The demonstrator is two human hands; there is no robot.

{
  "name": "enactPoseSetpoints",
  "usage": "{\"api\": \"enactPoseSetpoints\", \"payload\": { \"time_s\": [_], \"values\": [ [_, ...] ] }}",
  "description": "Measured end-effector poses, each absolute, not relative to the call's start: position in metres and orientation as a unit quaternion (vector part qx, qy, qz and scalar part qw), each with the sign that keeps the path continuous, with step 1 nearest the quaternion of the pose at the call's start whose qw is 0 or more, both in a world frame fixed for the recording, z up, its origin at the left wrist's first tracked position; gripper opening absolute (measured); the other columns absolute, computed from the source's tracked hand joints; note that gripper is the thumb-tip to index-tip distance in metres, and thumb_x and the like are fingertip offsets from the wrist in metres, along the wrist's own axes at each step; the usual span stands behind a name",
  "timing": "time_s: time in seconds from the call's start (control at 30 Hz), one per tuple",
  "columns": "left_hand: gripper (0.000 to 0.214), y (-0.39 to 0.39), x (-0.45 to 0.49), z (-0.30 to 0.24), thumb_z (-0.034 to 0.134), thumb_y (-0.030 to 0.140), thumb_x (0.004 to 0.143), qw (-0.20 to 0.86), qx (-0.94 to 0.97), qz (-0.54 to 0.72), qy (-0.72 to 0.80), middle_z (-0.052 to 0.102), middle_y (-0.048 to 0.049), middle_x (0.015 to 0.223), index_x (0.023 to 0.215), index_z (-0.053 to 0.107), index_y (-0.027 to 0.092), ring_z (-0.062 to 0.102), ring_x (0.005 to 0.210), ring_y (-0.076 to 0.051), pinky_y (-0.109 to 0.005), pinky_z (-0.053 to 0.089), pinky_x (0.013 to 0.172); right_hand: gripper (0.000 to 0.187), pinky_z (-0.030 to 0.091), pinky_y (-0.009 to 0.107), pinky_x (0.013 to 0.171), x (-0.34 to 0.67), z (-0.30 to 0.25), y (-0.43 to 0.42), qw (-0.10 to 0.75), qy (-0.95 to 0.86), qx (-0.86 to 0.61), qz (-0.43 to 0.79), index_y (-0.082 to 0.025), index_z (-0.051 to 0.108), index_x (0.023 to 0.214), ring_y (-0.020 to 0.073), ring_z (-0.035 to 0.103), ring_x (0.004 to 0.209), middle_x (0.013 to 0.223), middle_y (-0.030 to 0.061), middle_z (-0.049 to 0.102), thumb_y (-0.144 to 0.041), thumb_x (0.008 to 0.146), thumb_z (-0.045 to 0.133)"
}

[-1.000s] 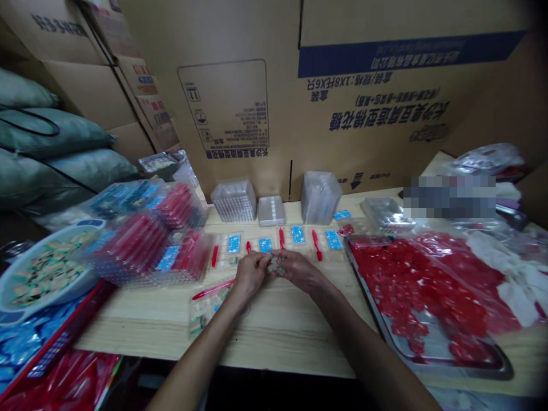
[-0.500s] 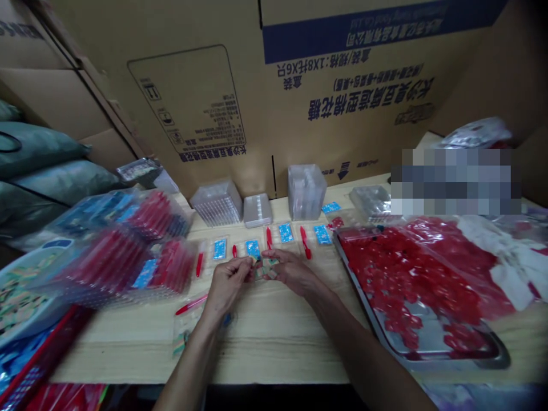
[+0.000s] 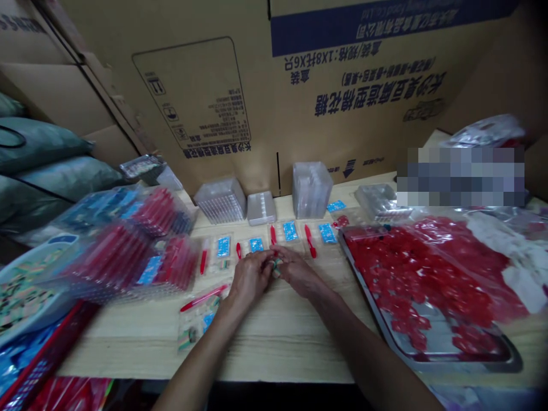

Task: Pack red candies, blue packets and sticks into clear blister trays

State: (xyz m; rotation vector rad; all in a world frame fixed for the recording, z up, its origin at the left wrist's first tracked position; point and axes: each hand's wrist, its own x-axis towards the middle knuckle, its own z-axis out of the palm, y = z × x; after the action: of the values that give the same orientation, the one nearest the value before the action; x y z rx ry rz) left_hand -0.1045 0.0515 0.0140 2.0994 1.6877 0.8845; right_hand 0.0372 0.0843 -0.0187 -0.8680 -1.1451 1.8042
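Small striped pieces (image 3: 276,265), mostly hidden, pinched between left hand (image 3: 250,277) and right hand (image 3: 297,271).

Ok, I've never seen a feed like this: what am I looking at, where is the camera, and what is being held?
No machine here: these are one person's two bare hands, seen from a camera on their head that looks forward and down. The left hand and right hand meet over a wooden table and pinch small pieces between them; what these are is too blurred to tell. Behind them lies a row of clear packs with blue cards and red pens. On the right a metal tray holds red pieces; on the left lie bags of red pens. Behind stand cardboard boxes.
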Motion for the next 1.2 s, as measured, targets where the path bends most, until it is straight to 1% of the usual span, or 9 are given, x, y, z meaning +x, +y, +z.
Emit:
{"api": "enactPoseSetpoints", "payload": {
  "time_s": [0.1,0.17,0.33,0.47,0.63,0.83,0.93,1.03,1.2],
  "values": [
    [0.027,0.049,-0.104,0.009,0.058,0.012,0.082,0.176,0.729,0.327,0.575,0.073,-0.0068,0.090,0.099,0.075,0.021,0.066,0.080,-0.019,-0.031,0.050,0.077,0.064,0.044,0.025,0.068,0.038,-0.017,0.085,0.401,-0.434,-0.349,0.727,-0.020,0.061,0.116,0.0192,0.058,0.089,0.101,0.0042,0.067,-0.015,0.053,0.054],
    [0.019,0.049,-0.106,0.007,0.060,0.016,0.081,0.240,0.683,0.366,0.585,0.072,-0.0055,0.085,0.093,0.075,0.020,0.064,0.075,-0.018,-0.031,0.051,0.073,0.061,0.044,0.025,0.068,0.038,-0.015,0.085,0.398,-0.431,-0.342,0.734,-0.020,0.061,0.113,0.0186,0.058,0.087,0.097,0.0030,0.067,-0.014,0.053,0.056],
    [0.031,0.051,-0.114,0.013,0.071,0.033,0.074,0.441,0.497,0.489,0.565,0.067,-0.0014,0.075,0.100,0.072,0.016,0.061,0.063,-0.015,-0.027,0.050,0.060,0.028,0.045,0.027,0.066,0.040,-0.011,0.086,0.398,-0.438,-0.281,0.755,-0.018,0.062,0.090,0.0153,0.058,0.074,0.082,0.0005,0.064,-0.028,0.064,0.068],
    [0.038,0.050,-0.115,0.016,0.078,0.029,0.064,0.482,0.467,0.493,0.553,0.065,0.0000,0.069,0.099,0.072,0.013,0.055,0.056,-0.010,-0.021,0.042,0.053,0.027,0.036,0.023,0.053,0.040,-0.012,0.086,0.386,-0.487,-0.292,0.727,-0.019,0.060,0.089,0.0105,0.049,0.058,0.070,-0.0038,0.056,-0.039,0.074,0.067],
    [0.049,0.046,-0.109,0.007,0.078,0.025,0.062,0.500,0.452,0.477,0.564,0.060,0.0040,0.064,0.108,0.069,0.012,0.048,0.048,-0.008,-0.019,0.037,0.045,0.020,0.030,0.022,0.049,0.040,-0.016,0.088,0.421,-0.566,-0.376,0.601,-0.019,0.055,0.070,0.0092,0.041,0.054,0.063,-0.0048,0.049,-0.037,0.075,0.063],
    [0.041,0.046,-0.113,0.002,0.081,0.028,0.062,0.534,0.396,0.491,0.564,0.066,-0.0005,0.066,0.099,0.073,0.011,0.056,0.055,-0.010,-0.019,0.040,0.051,0.019,0.035,0.022,0.049,0.041,-0.020,0.088,0.380,-0.536,-0.331,0.677,-0.020,0.056,0.089,0.0106,0.046,0.053,0.065,-0.0057,0.052,-0.032,0.075,0.060],
    [0.038,0.044,-0.115,0.006,0.084,0.028,0.061,0.553,0.345,0.519,0.553,0.069,-0.0027,0.068,0.094,0.073,0.012,0.061,0.060,-0.012,-0.021,0.046,0.058,0.014,0.037,0.022,0.054,0.041,-0.021,0.089,0.410,-0.573,-0.373,0.604,-0.018,0.060,0.088,0.0118,0.051,0.060,0.068,-0.0036,0.057,-0.024,0.076,0.057],
    [0.041,0.042,-0.113,0.010,0.088,0.028,0.057,0.565,0.324,0.533,0.540,0.070,-0.0029,0.071,0.091,0.071,0.013,0.064,0.064,-0.012,-0.021,0.049,0.064,0.019,0.042,0.024,0.062,0.040,-0.019,0.089,0.406,-0.653,-0.375,0.518,-0.018,0.067,0.090,0.0137,0.057,0.067,0.074,-0.0010,0.064,-0.018,0.080,0.051],
    [0.057,0.037,-0.109,0.015,0.092,0.030,0.052,0.580,0.311,0.537,0.528,0.071,-0.0019,0.076,0.102,0.072,0.014,0.064,0.068,-0.011,-0.020,0.049,0.065,0.030,0.047,0.027,0.075,0.040,-0.016,0.088,0.395,-0.730,-0.350,0.435,-0.019,0.072,0.097,0.0166,0.064,0.079,0.090,0.0028,0.073,-0.012,0.083,0.047]
  ]
}}
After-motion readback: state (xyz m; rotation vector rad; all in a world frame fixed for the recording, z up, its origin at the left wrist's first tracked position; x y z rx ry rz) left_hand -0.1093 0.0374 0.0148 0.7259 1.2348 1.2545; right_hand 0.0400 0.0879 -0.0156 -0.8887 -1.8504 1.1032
